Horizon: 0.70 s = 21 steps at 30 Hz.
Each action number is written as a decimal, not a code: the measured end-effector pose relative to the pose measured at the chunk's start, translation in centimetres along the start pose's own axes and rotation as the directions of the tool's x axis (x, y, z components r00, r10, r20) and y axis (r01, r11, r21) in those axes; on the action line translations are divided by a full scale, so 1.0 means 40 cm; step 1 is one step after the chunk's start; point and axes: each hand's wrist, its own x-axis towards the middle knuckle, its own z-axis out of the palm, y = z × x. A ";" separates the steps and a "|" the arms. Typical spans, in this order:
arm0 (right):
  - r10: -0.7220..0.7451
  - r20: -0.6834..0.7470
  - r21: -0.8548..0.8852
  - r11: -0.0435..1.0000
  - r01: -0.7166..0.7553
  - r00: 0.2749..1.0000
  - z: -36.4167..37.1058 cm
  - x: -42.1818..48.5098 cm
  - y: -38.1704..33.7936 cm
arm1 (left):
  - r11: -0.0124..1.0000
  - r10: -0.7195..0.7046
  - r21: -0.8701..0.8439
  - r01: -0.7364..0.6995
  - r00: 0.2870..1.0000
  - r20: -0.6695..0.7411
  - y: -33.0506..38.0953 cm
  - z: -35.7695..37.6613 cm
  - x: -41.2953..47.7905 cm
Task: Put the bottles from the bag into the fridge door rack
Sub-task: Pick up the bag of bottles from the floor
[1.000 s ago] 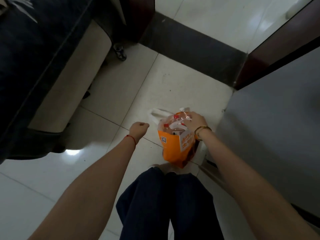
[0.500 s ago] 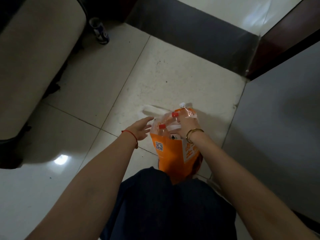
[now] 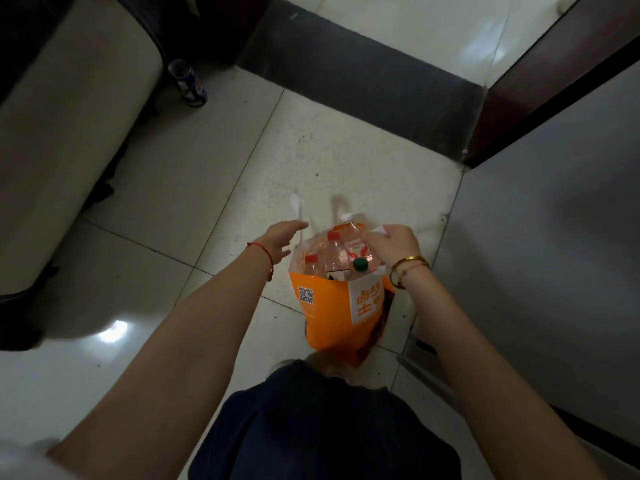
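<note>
An orange bag (image 3: pixel 332 306) stands on the floor tiles in front of my knees. Several clear bottles stick out of its top: one with a white cap (image 3: pixel 347 217), two with red caps (image 3: pixel 333 236) and one with a green cap (image 3: pixel 360 264). My right hand (image 3: pixel 393 242) pinches the bag's right upper edge, a white handle strip between its fingers. At the bag's left rim my left hand (image 3: pixel 280 239) has its fingers spread and holds nothing. The grey fridge (image 3: pixel 540 237) stands shut on the right.
A beige and dark sofa (image 3: pixel 69 133) fills the left side, with a drink can (image 3: pixel 188 83) on the floor beside it. A dark threshold strip (image 3: pixel 363 74) and a brown door frame (image 3: pixel 540 74) lie beyond the bag. My dark trousers (image 3: pixel 329 427) are at the bottom.
The view has dropped closer to the bag. My left hand has reached to the bag's left rim and opened. My right hand has spread the bag's top, baring a green-capped bottle.
</note>
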 end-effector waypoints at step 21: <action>0.179 -0.280 0.085 0.983 -0.161 0.943 -0.054 -0.148 0.014 | 0.987 0.070 0.150 -0.054 0.993 -0.100 0.048 0.041 -0.257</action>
